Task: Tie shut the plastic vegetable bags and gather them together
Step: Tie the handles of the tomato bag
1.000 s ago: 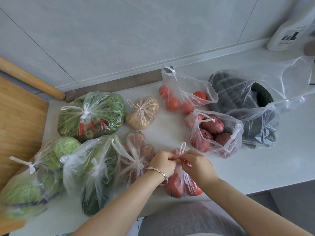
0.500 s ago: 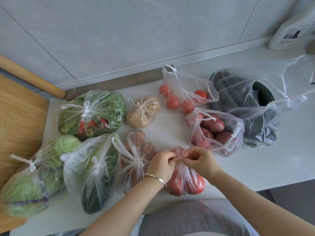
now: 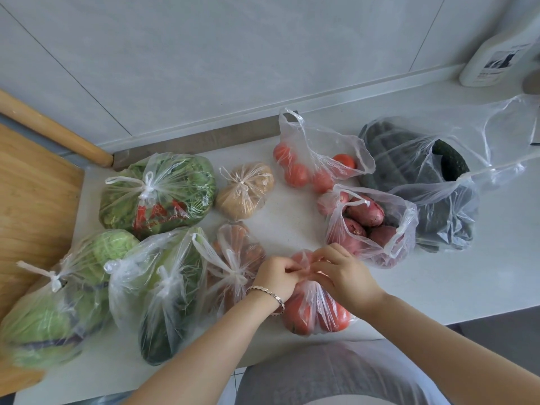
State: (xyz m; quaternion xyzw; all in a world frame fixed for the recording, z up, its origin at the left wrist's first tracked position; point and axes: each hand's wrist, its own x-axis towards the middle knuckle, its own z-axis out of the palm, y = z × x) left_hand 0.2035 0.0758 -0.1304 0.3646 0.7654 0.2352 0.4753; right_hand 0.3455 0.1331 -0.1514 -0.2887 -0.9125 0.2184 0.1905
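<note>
Near tomato bag (image 3: 317, 312): clear plastic over red tomatoes, standing at the near edge of the counter (image 3: 467, 273), centre; its bunched top is under both hands.
Left hand (image 3: 276, 277): fingers curled tight, pinching the gathered plastic at the bag's top; a bracelet (image 3: 267, 293) sits at the wrist.
Right hand (image 3: 343, 277): fingers curled, pinching the same plastic from the right, fingertips meeting those of the left hand.
Knot: hidden by the fingers, so it may be only half formed; this cannot be told.
Carrot bag (image 3: 233, 267): tied, just left of the near tomato bag.
Mixed green bag (image 3: 157, 293): tied, left of the carrot bag and touching it.
Cabbage bag (image 3: 52, 305): tied, near left, partly over the board (image 3: 32, 200).
Greens bag (image 3: 157, 191): tied, far left.
Potato bag (image 3: 244, 191): tied, just right of the greens bag.
Far tomato bag (image 3: 318, 159): mouth open, far centre.
Sweet potato bag (image 3: 368, 226): mouth open, far right of the hands, close by.
Cucumber bag (image 3: 423, 182): mouth open, right, touching the sweet potato bag.
Bottle (image 3: 493, 54): white, far right, by the wall.
</note>
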